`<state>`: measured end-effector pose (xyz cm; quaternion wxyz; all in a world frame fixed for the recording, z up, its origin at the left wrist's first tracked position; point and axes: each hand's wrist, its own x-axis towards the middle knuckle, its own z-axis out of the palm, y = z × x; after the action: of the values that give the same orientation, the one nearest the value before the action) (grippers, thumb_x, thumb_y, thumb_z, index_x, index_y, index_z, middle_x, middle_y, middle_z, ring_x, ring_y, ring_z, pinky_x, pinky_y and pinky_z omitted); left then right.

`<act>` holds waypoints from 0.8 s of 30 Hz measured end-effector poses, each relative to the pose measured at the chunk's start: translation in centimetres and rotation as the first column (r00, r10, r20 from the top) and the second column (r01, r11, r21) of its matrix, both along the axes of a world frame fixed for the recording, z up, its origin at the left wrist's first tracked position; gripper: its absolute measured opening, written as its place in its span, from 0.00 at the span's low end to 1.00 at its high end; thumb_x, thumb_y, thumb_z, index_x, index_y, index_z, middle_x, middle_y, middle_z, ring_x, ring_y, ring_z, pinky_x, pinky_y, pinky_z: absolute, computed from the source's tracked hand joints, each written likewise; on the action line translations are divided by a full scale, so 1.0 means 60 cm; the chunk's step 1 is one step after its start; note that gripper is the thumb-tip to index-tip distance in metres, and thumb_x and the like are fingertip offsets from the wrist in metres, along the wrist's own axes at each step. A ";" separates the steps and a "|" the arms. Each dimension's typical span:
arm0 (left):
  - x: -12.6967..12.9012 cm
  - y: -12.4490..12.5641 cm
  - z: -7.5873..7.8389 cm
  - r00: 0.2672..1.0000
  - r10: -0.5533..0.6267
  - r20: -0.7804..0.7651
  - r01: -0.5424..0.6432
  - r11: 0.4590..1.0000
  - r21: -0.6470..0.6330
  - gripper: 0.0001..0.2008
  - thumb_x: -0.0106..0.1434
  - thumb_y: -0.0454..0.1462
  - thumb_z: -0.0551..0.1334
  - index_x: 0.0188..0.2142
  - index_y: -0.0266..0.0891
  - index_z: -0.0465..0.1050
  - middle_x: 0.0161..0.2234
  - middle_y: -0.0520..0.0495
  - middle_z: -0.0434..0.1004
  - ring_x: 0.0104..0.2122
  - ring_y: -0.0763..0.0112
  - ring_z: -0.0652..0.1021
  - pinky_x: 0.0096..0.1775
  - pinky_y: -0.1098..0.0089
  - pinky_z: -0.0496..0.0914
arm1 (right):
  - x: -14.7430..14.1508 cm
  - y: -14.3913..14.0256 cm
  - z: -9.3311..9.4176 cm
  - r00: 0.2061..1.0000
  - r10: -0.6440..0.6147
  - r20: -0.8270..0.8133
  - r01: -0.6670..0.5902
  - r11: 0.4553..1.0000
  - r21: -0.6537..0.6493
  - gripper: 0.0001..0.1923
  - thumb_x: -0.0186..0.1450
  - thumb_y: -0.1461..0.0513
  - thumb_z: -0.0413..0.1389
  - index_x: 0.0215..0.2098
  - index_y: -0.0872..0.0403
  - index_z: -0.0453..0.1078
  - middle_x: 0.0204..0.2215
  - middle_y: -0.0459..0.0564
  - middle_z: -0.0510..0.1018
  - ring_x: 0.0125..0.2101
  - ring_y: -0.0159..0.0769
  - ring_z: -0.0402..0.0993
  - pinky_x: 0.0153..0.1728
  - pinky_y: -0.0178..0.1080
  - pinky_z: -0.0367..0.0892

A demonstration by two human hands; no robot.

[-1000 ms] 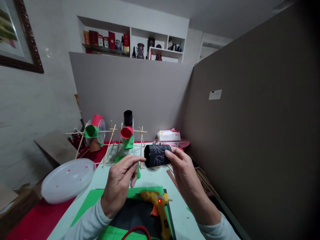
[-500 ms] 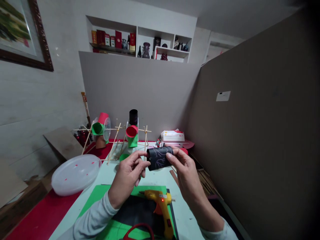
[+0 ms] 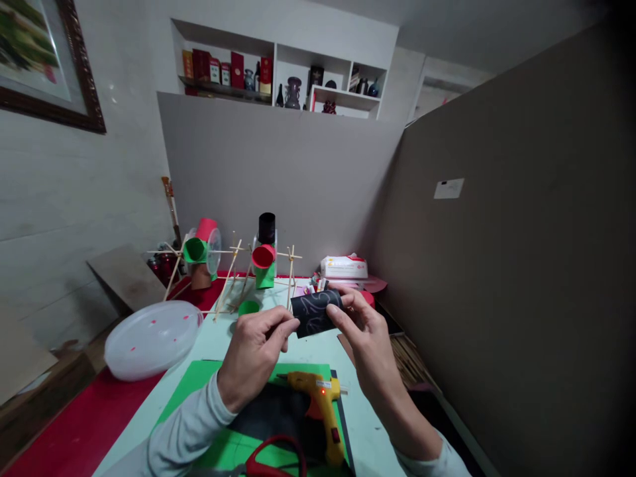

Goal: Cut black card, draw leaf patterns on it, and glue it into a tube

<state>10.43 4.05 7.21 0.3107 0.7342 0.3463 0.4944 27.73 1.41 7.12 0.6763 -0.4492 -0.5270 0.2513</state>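
Observation:
A rolled black paper tube [image 3: 314, 314] with pale purple scribbled lines lies sideways between my two hands, above the table. My right hand [image 3: 365, 331] grips its right end, the thumb on the near side and the fingers behind. At the tube's left rim, my left hand [image 3: 258, 348] pinches the edge between thumb and forefinger. Below the hands a yellow hot glue gun [image 3: 320, 394], its red light lit, rests on black and green sheets [image 3: 193, 384]. Red-handled scissors [image 3: 275, 457] lie at the bottom edge, partly cut off.
Behind my hands stand stick frames [image 3: 233, 271] carrying wheels with coloured paper tubes [image 3: 264, 256]. A clear plastic lid [image 3: 153, 341] lies at the left, and a green paper ring [image 3: 248, 308] stands near the frames. A white wipes pack [image 3: 344, 267] sits at the back right, beside a grey partition [image 3: 472, 265].
My left forefinger, which reached into the tube's open left end, now closes with the thumb on its rim. The tube has turned slightly, so its opening no longer shows.

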 end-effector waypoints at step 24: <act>-0.079 0.056 0.037 0.962 0.081 0.261 -0.028 0.979 -0.200 0.11 0.58 0.41 0.68 0.38 0.37 0.79 0.31 0.45 0.85 0.23 0.70 0.81 0.31 0.72 0.74 | 0.070 0.023 0.011 0.968 -0.101 0.231 0.082 0.993 0.089 0.09 0.63 0.56 0.59 0.29 0.52 0.72 0.58 0.58 0.72 0.59 0.51 0.66 0.60 0.55 0.57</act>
<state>5.71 7.38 9.42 0.4111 0.6168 0.3678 0.5615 31.95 2.80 7.79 0.6371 -0.4727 -0.5915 0.1440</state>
